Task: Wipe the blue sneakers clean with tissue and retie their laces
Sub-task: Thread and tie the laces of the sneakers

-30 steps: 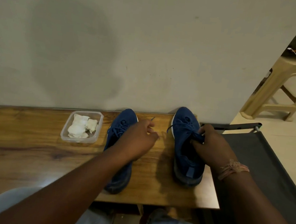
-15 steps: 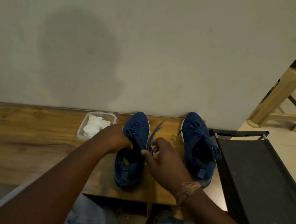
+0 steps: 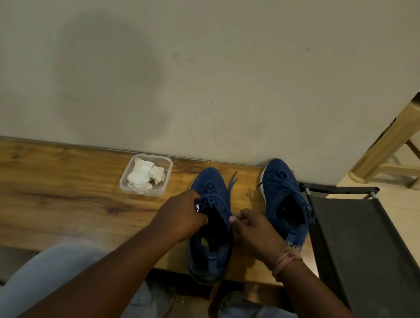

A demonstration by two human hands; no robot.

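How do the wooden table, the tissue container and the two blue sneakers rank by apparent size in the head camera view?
1. wooden table
2. nearer sneaker and farther sneaker: look alike; nearness makes ranking unsure
3. tissue container

Wooden table point(image 3: 44, 193): spans lower left to centre of frame, against wall. On it, left to right: clear plastic tub point(image 3: 144, 193) holding crumpled white tissue point(image 3: 142, 175); blue sneaker point(image 3: 208, 236) at front edge; second blue sneaker point(image 3: 286, 200) behind-right. Black folding frame point(image 3: 366, 240) right; beige plastic stool point(image 3: 410, 143) upper right.
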